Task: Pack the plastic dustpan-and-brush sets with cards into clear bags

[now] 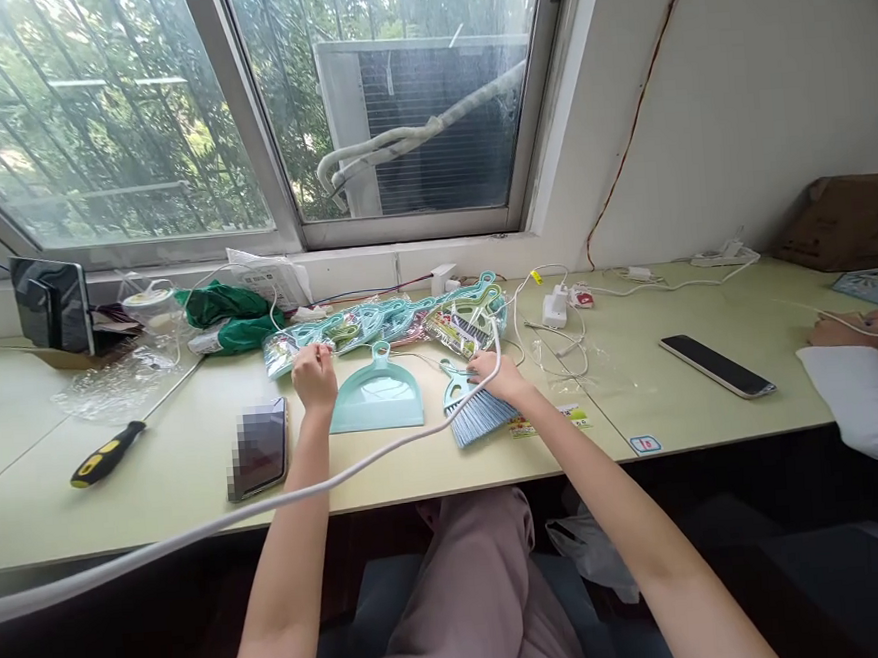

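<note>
My left hand (pixel 314 378) is closed in a fist just left of a light-blue dustpan (pixel 378 398) lying on the table; whatever its fingers may hold is hidden. My right hand (pixel 496 373) closes on the upper part of a small light-blue hand brush (pixel 479 416), whose blue bristles point toward the table's front edge. Behind both hands lies a pile of clear-wrapped dustpan and brush sets (pixel 378 321). A printed card (pixel 566 418) lies partly under my right forearm.
A white cable (pixel 373 459) crosses in front of me. To the left are a phone (pixel 263 447), a screwdriver (pixel 109 454) and a propped tablet (pixel 50 301). At right lie another phone (pixel 716 365), a charger (pixel 556 307), a cardboard box (pixel 837 221) and another person's sleeve (pixel 865 404).
</note>
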Demonstrator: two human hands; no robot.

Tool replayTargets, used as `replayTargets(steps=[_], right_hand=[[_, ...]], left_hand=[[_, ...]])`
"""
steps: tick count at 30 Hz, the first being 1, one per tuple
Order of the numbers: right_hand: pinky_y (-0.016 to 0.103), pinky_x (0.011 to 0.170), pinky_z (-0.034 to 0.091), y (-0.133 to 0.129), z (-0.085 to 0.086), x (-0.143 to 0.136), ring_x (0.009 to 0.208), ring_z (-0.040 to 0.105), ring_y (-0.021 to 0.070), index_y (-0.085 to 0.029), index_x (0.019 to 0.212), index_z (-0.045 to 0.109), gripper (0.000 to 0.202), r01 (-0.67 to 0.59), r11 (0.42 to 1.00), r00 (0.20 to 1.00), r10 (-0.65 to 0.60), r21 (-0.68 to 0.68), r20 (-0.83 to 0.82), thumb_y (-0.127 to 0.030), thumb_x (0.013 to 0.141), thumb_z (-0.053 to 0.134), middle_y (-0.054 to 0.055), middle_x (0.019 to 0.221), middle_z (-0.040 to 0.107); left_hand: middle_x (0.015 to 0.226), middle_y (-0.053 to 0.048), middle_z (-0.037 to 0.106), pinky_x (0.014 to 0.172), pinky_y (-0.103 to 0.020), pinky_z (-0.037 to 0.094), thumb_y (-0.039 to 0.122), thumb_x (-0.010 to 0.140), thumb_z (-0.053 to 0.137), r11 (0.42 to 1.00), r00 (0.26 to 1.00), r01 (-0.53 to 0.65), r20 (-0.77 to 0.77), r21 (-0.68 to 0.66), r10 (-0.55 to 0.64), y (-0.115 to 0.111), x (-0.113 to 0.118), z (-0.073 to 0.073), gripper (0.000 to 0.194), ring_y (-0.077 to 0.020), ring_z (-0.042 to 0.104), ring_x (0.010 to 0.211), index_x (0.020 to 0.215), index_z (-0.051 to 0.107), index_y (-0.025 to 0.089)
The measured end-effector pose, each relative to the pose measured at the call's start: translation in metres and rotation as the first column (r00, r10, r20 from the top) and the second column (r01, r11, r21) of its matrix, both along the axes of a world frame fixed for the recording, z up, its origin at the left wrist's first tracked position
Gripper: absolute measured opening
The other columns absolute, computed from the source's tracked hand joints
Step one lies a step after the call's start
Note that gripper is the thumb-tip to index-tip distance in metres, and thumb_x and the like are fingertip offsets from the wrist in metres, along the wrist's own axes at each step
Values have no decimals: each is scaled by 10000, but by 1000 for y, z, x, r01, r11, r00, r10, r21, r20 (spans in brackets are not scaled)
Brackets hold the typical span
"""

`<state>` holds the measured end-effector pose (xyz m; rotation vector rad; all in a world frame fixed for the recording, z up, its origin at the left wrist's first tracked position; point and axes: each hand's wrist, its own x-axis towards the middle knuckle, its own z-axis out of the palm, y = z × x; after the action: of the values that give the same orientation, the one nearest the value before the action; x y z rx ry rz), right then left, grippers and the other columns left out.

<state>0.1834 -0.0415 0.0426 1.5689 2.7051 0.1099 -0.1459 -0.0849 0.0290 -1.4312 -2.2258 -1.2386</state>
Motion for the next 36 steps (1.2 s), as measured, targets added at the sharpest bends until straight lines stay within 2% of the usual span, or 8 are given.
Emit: replayTargets(steps=[3, 9, 14, 18, 23, 27, 31, 36], right_hand=[[276, 781, 482, 7, -7, -7, 1041, 605, 242, -144, 970, 699, 171, -20, 998, 1000, 19, 54, 16, -195, 869, 570, 145, 1051, 676], [281, 746, 492, 6, -14, 1, 958, 634, 227, -98, 1089, 612, 317, -116, 983, 991, 106, 140, 78, -15, 888, 381, 181, 1060, 653], [270, 720, 481, 5, -13, 10, 934, 653, 223, -140, 1150, 583, 346, -180, 972, 981, 165, 154, 105, -28, 897, 376, 137, 1020, 676], [283, 738, 474, -1, 12, 20, 955, 658, 234, -179, 1349, 452, 427, -205, 959, 978, 207, 195, 10, -179, 923, 434, 129, 1111, 677], [262, 735, 453, -19, 40, 29, 957, 662, 226, -226, 1392, 399, 513, -230, 973, 972, 231, 16, -47, -151, 888, 455, 95, 1109, 689], [236, 703, 448, -20, 30, 28, 960, 654, 201, -301, 1429, 318, 602, -253, 961, 967, 251, -113, -27, -144, 874, 493, 66, 1187, 650], [275, 708, 473, -13, 15, 23, 968, 634, 231, -313, 1445, 289, 680, -279, 958, 955, 269, 68, 125, -155, 847, 573, 114, 1247, 586], [359, 894, 445, -13, 18, 19, 1128, 540, 229, -335, 1366, 387, 623, -448, 856, 890, 399, 258, 222, -16, 842, 496, 94, 1316, 523]], left_hand=[[1001, -121, 688, 842, -345, 423, 396, 933, 370, 981, 999, -38, 29, -192, 44, 0, 0, -2, 361, -280, 576, 1028, 920, 658, 179], [1021, -71, 708, 726, -271, 409, 426, 809, 596, 841, 988, 157, 79, -518, -135, -3, 4, -4, 263, -238, 617, 963, 932, 686, 211], [1055, -56, 707, 683, -254, 388, 312, 783, 619, 811, 984, 169, 53, -560, -169, -3, 3, -8, 191, -219, 626, 952, 930, 693, 217], [1065, -59, 706, 672, -263, 382, 331, 799, 598, 808, 985, 164, 53, -565, -163, -3, 3, -5, 215, -230, 628, 954, 955, 690, 215], [1099, -62, 697, 681, -268, 385, 307, 821, 568, 801, 989, 136, 29, -582, -146, -5, 7, -2, 231, -239, 619, 993, 1004, 680, 222], [1113, -75, 691, 697, -273, 401, 305, 842, 542, 796, 987, 141, 20, -589, -160, -6, 8, -4, 242, -240, 623, 982, 1024, 673, 215], [1119, -87, 686, 740, -281, 425, 294, 853, 521, 788, 985, 144, 11, -598, -172, -4, 7, -6, 249, -247, 620, 1006, 1034, 665, 204], [1133, -87, 681, 781, -302, 442, 300, 852, 515, 789, 982, 146, -6, -597, -187, 0, 3, -10, 267, -265, 614, 1037, 1068, 648, 215]])
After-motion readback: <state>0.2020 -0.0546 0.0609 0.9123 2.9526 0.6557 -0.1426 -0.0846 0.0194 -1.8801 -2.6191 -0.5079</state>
